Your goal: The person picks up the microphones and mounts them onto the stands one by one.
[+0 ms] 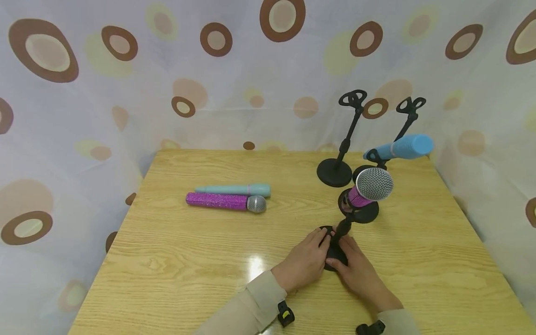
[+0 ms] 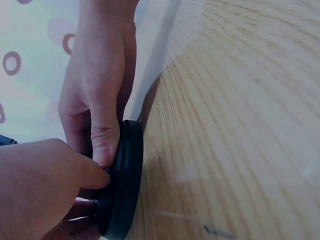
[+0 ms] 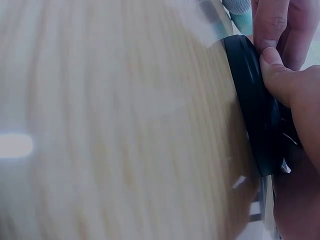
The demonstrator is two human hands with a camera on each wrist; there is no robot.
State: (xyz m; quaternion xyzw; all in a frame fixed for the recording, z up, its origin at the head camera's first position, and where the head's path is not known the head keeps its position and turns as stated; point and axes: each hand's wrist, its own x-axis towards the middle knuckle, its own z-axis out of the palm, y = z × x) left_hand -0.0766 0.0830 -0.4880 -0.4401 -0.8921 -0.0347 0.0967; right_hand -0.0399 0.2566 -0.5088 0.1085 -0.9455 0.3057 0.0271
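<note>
Both hands are at the round black base (image 1: 336, 258) of the nearest microphone stand. My left hand (image 1: 304, 261) grips its left side, fingers over the top near the pole. On the opposite side, my right hand (image 1: 361, 274) holds the base with its thumb on the near part. The left wrist view shows the base (image 2: 125, 185) edge-on, close over the wood, with the right thumb pressed on it. In the right wrist view, fingers of both hands meet at the base (image 3: 252, 105). A purple microphone with silver mesh head (image 1: 374, 184) sits tilted in this stand's clip.
Behind, another stand (image 1: 367, 212) carries a blue microphone (image 1: 408, 147). Two stands with bare clips, one left (image 1: 334, 173) and one right (image 1: 408, 122), stand at the back. On the left lie a purple glitter microphone (image 1: 217, 200) and a mint-green one (image 1: 234, 189), side by side on the wooden table (image 1: 180, 260).
</note>
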